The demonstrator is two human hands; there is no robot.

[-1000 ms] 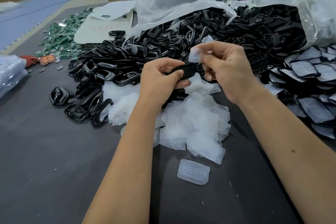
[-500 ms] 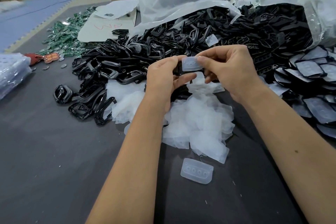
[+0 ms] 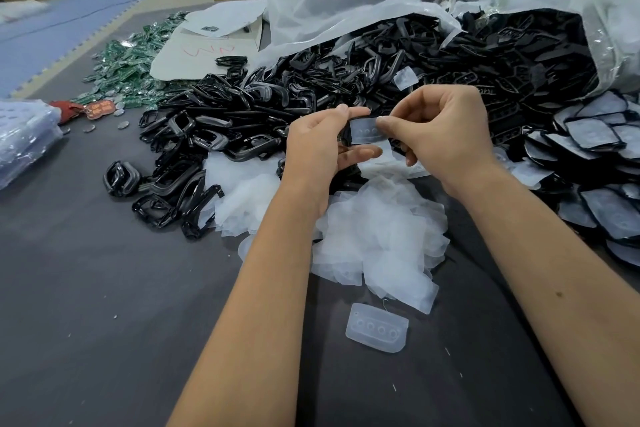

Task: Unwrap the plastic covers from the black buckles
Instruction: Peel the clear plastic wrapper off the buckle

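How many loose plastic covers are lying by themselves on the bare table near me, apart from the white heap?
1. A single plastic cover lies alone on the dark table, just near of the heap of removed covers. Others may be buried in the heap.

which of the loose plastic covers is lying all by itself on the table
The molded plastic cover nearest the camera, between the forearms, showing four round dimples. It lies alone on bare table; the rest sit heaped in the white pile.
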